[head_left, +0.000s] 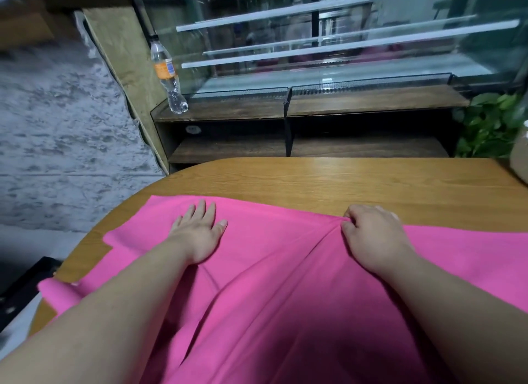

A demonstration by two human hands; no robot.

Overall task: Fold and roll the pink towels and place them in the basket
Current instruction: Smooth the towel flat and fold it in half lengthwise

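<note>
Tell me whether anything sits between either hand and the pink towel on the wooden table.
Nothing visible does. The left hand rests flat on the pink cloth towel, and the right hand pinches a bunch of it at its far edge.

The single head view looks forward and steeply down, close over the wooden table.

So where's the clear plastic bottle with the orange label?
In the head view, upper left: the clear plastic bottle with the orange label stands at the left end of the dark wooden ledge of the glass display case.
</note>
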